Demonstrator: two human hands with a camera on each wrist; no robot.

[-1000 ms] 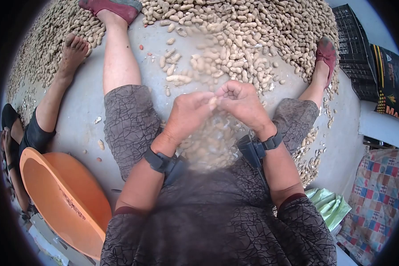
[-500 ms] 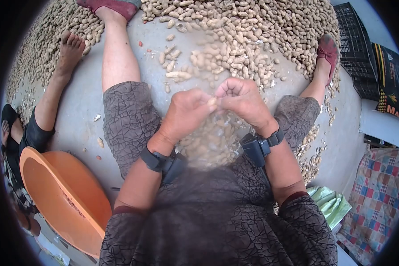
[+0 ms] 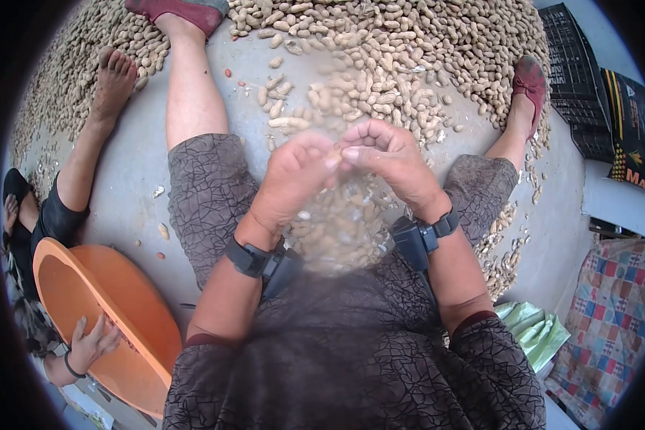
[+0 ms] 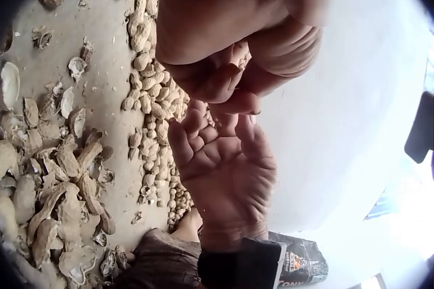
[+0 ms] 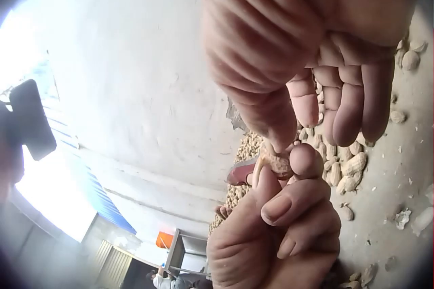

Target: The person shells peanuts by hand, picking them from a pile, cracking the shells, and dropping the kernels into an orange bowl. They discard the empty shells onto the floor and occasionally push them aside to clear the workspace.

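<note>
A peanut (image 5: 277, 163), small and partly covered by fingertips, is between both hands. The left hand (image 3: 287, 179) pinches it with thumb and curled fingers, seen from below in the right wrist view. From the other side the right hand (image 3: 394, 168) has its thumb and index finger at it, the other fingers bent loosely. In the left wrist view the left hand (image 4: 237, 25) is above the right hand (image 4: 227, 174), and their meeting fingertips hide the nut. Shells and peanuts (image 3: 337, 233) lie in a blurred heap under the hands, between the thighs.
A large peanut pile (image 3: 437, 43) spreads ahead. An orange basin (image 3: 140, 294) stands at left, another person's hand (image 3: 93, 344) over it. Black crates (image 3: 573, 79), a printed sack (image 3: 634, 136), a green bag (image 3: 534, 333) and a patterned cloth (image 3: 609, 315) are at right.
My left hand has shifted slightly left and its fingers have spread a little. The right thumb lies straighter across the fingertips. The other person's hand has come into view over the basin.
</note>
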